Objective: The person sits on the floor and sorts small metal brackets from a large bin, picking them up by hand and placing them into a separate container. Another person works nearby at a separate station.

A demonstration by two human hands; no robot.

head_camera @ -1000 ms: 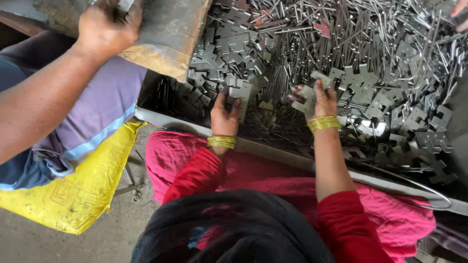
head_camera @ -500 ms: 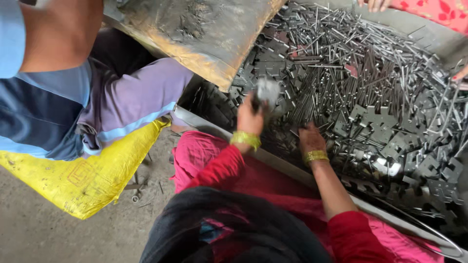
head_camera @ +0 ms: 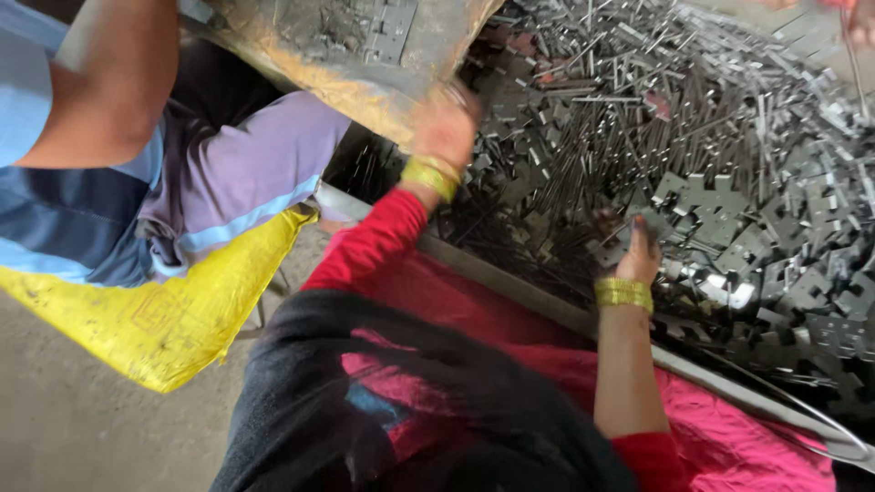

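Observation:
My left hand, in a red sleeve with gold bangles, is raised to the lower edge of a rusty, tilted metal tray. The hand is blurred, so anything in its fingers is hidden. My right hand, also with gold bangles, rests in a big heap of cross-shaped metal plates and thin rods. Its fingers pinch a flat grey metal plate at the near side of the heap.
A co-worker in a blue shirt and purple trousers sits at the left on a yellow sack. The table's metal rim runs diagonally in front of me. Another person's hand shows at the top right.
My left hand rose from the heap with a metal plate and moved up and left to the tray's edge. My right hand stayed low in the heap.

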